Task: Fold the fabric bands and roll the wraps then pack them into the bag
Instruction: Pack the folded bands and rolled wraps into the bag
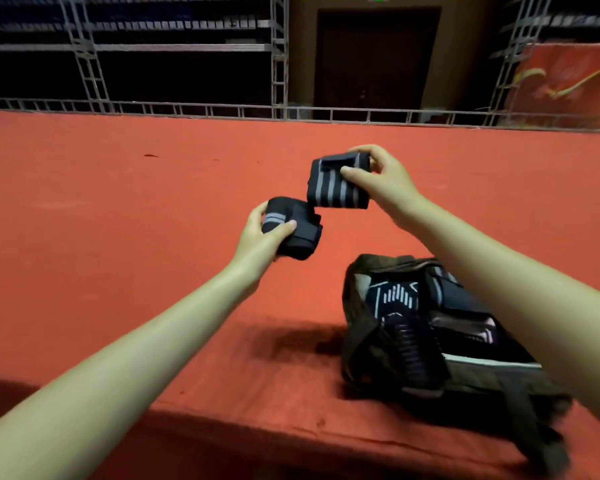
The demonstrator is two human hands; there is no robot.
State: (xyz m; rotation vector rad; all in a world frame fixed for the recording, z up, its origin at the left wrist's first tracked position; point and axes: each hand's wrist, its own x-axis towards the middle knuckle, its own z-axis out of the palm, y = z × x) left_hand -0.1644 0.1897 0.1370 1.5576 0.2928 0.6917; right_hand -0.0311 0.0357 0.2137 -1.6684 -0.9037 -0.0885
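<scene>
My left hand (264,237) grips a rolled black wrap (297,232) with a grey stripe, held above the red surface. My right hand (381,178) pinches a second black wrap with grey stripes (333,185), held slightly higher and to the right, its lower corner almost touching the first roll. A dark open bag (357,327) lies on the red surface at the lower right, under my right forearm. Inside it I see several dark striped fabric pieces (399,299).
A red cloth-covered platform (153,202) stretches wide around the bag, with its front edge near me at the bottom. A low metal railing (222,110) and truss frames line the far edge. A dark door (374,57) stands beyond.
</scene>
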